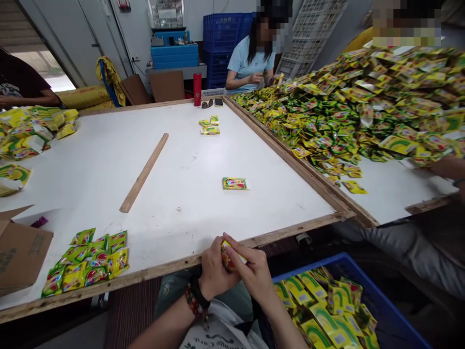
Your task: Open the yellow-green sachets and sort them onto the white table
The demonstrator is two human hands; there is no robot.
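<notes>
My left hand (214, 271) and my right hand (254, 271) meet at the near edge of the white table (189, 160), both closed around a small stack of yellow-green packets (229, 257). One loose packet (234, 183) lies flat on the table beyond my hands. Rows of laid-out packets (87, 261) sit at the near left. A blue crate (381, 310) with several packets in it stands by my right knee.
A wooden stick (144, 173) lies on the table's middle left. A cardboard box (20, 252) sits at the near left. A huge packet heap (363, 102) covers the right table. Three other people work at the far left, far end and right. A red bottle (197, 89) stands far off.
</notes>
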